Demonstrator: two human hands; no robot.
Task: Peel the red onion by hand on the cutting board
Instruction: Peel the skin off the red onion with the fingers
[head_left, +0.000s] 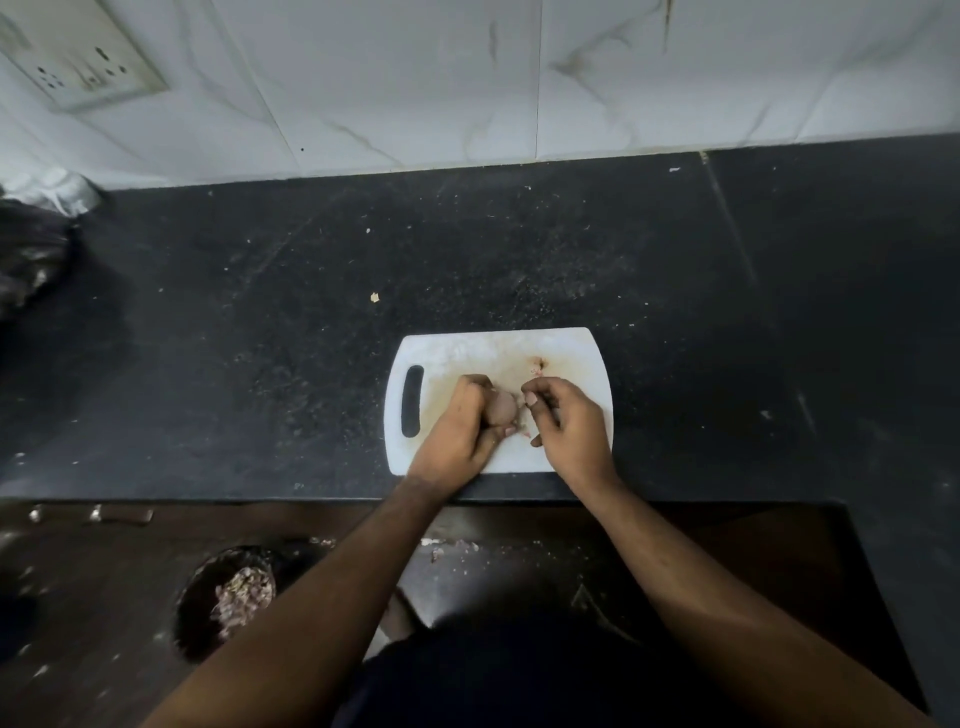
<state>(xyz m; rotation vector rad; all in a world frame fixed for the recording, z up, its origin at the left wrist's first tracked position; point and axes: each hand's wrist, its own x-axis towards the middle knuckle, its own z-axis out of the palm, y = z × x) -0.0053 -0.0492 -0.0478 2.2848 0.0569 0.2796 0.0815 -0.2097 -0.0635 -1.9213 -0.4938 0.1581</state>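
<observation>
Black counter, white cutting board (566, 348), pale pinkish onion (505, 407) in left grip (460, 428), right grip (566, 423) pinching skin

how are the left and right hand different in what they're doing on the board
The left hand wraps its curled fingers round the red onion; the right hand sits just beside the onion, fingertips pinched, whether on a scrap of skin is unclear. The left hand lies nearer the handle slot of the cutting board, the right nearer the opposite edge. Both are over the board.
</observation>
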